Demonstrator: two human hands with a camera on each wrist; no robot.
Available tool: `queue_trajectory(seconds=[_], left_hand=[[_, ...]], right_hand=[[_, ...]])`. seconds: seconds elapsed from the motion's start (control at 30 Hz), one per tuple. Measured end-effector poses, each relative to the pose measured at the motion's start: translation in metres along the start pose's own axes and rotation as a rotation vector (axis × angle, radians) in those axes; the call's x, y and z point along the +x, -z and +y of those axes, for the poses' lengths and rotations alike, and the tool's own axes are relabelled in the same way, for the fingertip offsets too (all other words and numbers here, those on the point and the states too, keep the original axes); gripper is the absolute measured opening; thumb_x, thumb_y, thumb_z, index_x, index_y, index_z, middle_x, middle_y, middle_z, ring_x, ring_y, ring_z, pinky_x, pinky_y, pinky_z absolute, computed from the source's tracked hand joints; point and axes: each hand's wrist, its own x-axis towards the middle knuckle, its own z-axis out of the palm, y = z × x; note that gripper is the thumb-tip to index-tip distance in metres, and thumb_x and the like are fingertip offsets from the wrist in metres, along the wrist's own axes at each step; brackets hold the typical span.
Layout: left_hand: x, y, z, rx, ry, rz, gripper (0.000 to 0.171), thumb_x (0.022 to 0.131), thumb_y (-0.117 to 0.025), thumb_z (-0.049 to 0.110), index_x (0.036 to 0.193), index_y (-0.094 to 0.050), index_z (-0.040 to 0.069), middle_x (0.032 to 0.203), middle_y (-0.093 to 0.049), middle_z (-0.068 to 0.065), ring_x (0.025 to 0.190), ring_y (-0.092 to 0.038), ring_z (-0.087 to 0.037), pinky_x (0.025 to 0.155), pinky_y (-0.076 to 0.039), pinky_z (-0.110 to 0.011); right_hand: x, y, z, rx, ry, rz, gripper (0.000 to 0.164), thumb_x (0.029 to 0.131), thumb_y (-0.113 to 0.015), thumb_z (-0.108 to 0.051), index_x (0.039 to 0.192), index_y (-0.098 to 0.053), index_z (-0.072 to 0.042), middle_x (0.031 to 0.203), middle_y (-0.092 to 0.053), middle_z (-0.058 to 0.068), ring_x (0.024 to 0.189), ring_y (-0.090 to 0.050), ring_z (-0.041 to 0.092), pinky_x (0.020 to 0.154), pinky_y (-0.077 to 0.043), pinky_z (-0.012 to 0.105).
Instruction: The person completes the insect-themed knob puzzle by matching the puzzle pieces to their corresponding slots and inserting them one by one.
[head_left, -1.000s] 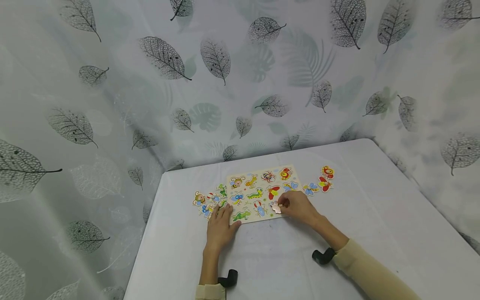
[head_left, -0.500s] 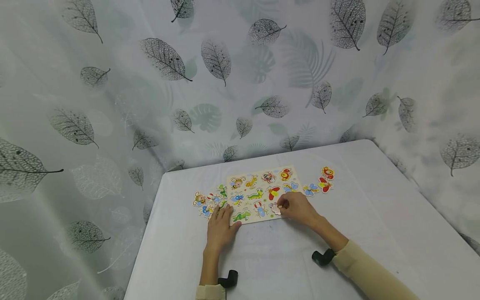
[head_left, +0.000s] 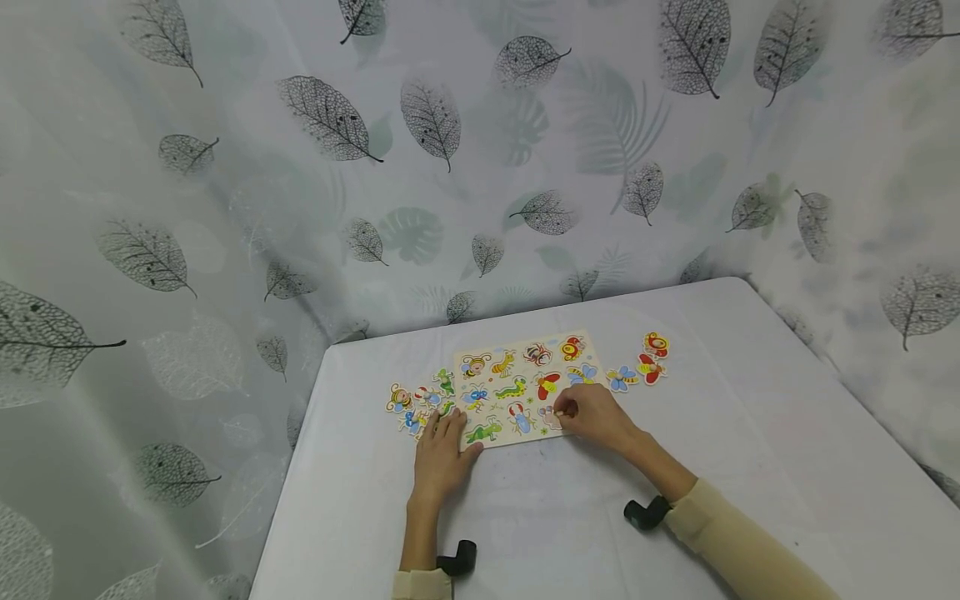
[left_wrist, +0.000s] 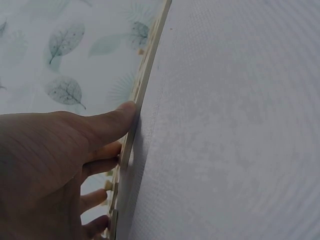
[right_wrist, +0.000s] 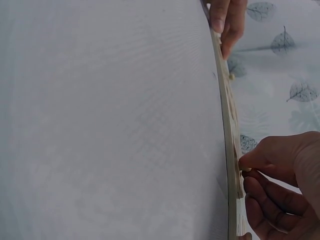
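A wooden peg puzzle board (head_left: 498,414) printed with insects lies on the white table. My right hand (head_left: 600,417) pinches the small knob (right_wrist: 246,170) of a pale pinkish puzzle piece (head_left: 550,417) at the board's lower right. That piece lies nearly flat on the board, partly covered by my fingers; whether it sits fully in a recess I cannot tell. At the lower left corner rests my left hand (head_left: 441,460). Its thumb (left_wrist: 120,117) touches the board's edge and its fingers are spread, reaching over loose pieces beside the board.
Several loose insect pieces (head_left: 400,397) lie left of the board, some partly under the left hand. On the right are a blue winged piece (head_left: 622,379), a red winged piece (head_left: 651,368) and a red and yellow piece (head_left: 656,345). A leaf-patterned curtain (head_left: 480,183) stands behind the table.
The pale piece in my right hand was tilted a second ago and now lies flatter on the board. My left hand has stayed in place.
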Motion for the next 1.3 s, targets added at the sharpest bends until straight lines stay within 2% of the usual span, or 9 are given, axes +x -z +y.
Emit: queue_trajectory(seconds=[0.2,0.5,0.6,0.73,0.93,1.1,1.3], left_hand=[[0.000,-0.001,-0.001,0.004,-0.004,0.006,0.064,0.095,-0.075,0.038,0.148,-0.057,0.007,0.157,-0.051,-0.012,0.153,-0.030,-0.042,0.121,-0.029,-0.063],[-0.001,-0.001,0.000,0.002,-0.004,0.005,0.064,0.095,-0.076,0.038,0.148,-0.057,0.007,0.157,-0.051,-0.012,0.153,-0.030,-0.042,0.121,-0.029,-0.064],[-0.001,-0.001,-0.001,0.006,-0.007,0.007,0.064,0.095,-0.076,0.037,0.148,-0.057,0.007,0.157,-0.051,-0.013,0.153,-0.031,-0.042,0.120,-0.030,-0.064],[-0.001,0.000,0.000,0.006,-0.018,0.014,0.064,0.095,-0.076,0.036,0.147,-0.057,0.006,0.156,-0.051,-0.014,0.152,-0.032,-0.044,0.119,-0.031,-0.065],[-0.001,0.000,-0.001,0.012,-0.018,0.008,0.064,0.095,-0.076,0.037,0.148,-0.056,0.006,0.157,-0.051,-0.014,0.152,-0.032,-0.043,0.119,-0.031,-0.064],[-0.001,-0.001,-0.001,0.008,-0.012,0.007,0.065,0.095,-0.076,0.037,0.149,-0.056,0.006,0.157,-0.050,-0.014,0.152,-0.031,-0.043,0.120,-0.030,-0.065],[0.000,-0.002,-0.002,0.007,-0.015,0.009,0.065,0.095,-0.076,0.037,0.148,-0.056,0.006,0.157,-0.051,-0.014,0.153,-0.031,-0.043,0.120,-0.030,-0.064]], right_hand=[[-0.001,0.000,0.002,-0.002,0.005,-0.010,0.010,0.083,-0.083,-0.008,0.091,-0.079,-0.012,0.081,-0.068,-0.008,0.072,-0.058,0.005,0.066,-0.053,0.023],[0.000,0.005,0.003,0.012,-0.044,-0.035,0.009,0.086,-0.083,-0.011,0.093,-0.079,-0.014,0.084,-0.069,-0.009,0.076,-0.060,0.008,0.070,-0.054,0.026],[0.001,0.011,0.005,0.004,-0.071,-0.002,0.008,0.087,-0.082,-0.013,0.095,-0.079,-0.013,0.085,-0.070,-0.007,0.079,-0.060,0.011,0.072,-0.055,0.029],[0.001,0.023,0.015,-0.023,-0.112,0.095,0.009,0.088,-0.079,-0.011,0.096,-0.079,-0.010,0.089,-0.072,-0.001,0.082,-0.064,0.017,0.074,-0.056,0.036],[0.000,0.040,0.035,-0.053,-0.237,0.214,0.016,0.090,-0.075,-0.012,0.103,-0.079,-0.005,0.100,-0.073,0.011,0.090,-0.065,0.026,0.074,-0.055,0.043],[-0.002,0.053,0.046,-0.111,-0.270,0.239,0.022,0.086,-0.075,-0.007,0.107,-0.077,0.002,0.099,-0.070,0.017,0.084,-0.064,0.029,0.068,-0.052,0.042],[-0.004,0.055,0.058,-0.131,-0.310,0.230,0.024,0.085,-0.077,-0.008,0.106,-0.076,0.003,0.093,-0.068,0.016,0.081,-0.064,0.030,0.064,-0.052,0.042]])
